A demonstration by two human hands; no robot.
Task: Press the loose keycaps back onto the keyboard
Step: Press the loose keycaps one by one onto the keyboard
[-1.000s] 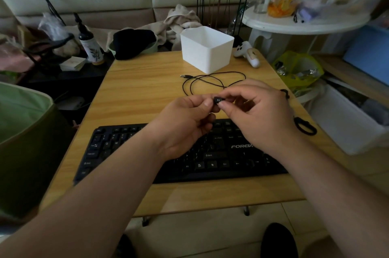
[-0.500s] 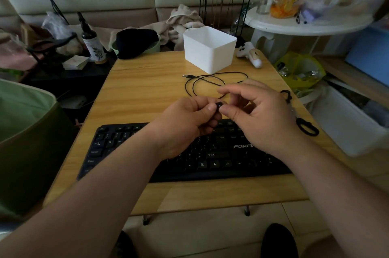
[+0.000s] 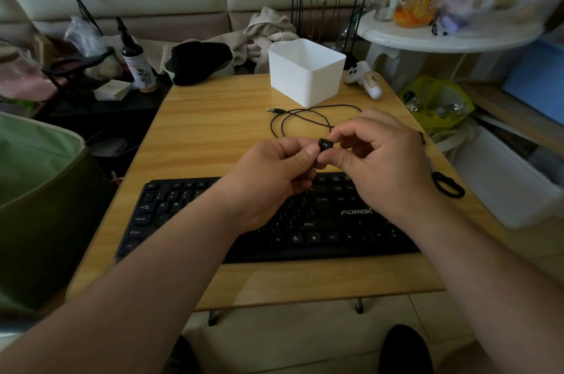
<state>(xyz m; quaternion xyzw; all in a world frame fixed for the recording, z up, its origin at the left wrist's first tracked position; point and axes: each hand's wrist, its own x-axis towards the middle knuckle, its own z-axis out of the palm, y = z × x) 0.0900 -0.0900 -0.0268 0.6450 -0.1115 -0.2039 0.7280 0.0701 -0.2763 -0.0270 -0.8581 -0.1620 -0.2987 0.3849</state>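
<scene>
From the head camera, you are holding one black keycap (image 3: 324, 146) up in the air above the far edge of the one black keyboard (image 3: 320, 221), which is lying on the wooden table (image 3: 207, 135). Your right hand (image 3: 384, 166) is pinching the keycap between thumb and forefinger. Your left hand (image 3: 274, 178) is meeting it, fingers curled, thumb tip touching the cap's left side. Behind your hands, one white bin (image 3: 305, 71) and one coiled black cable (image 3: 305, 120) are sitting on the table.
</scene>
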